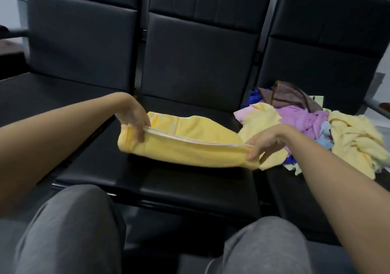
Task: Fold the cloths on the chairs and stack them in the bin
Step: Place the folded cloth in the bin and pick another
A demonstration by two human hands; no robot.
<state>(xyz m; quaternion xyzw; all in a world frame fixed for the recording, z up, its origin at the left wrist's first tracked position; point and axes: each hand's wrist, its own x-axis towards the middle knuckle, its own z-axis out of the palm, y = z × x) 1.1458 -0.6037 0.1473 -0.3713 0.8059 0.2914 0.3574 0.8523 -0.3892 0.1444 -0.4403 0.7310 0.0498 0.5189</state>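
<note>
Head-camera view, looking down and forward from a seated person. Nearest, below the middle chair (168, 181), are two knees (69, 227) in grey trousers. Two bare forearms reach forward over them towards that chair's black seat.

Just above the front of the middle chair's seat, a yellow cloth (179, 145) is stretched between both hands, already doubled over, with its pale hemmed edge uppermost. The left hand (135, 117) grips the end nearer the chair's left side, its fingers (141, 135) curled over the hem and the thumb hidden behind. The right hand (263, 141) pinches the other end at the chair's right edge, thumb and fingertips closed on the hem. The cloth's lower part sags onto the seat.

To the right of the middle chair, on the neighbouring seat, lies a loose pile of cloths (316, 126): pale yellow, pink, purple and blue, with a brown cloth (291, 96) on top at the back. One pale yellow corner spills to the middle chair's edge, touching the held cloth. Behind the middle chair's seat rise three black padded backrests (200, 52) in a row.

No bin is in view.

The step in hand appears to be folding this yellow cloth, partway done. The next move likely calls for laying it flat on the middle chair and bringing one end over the other, edges matched, before carrying it to the bin.
</note>
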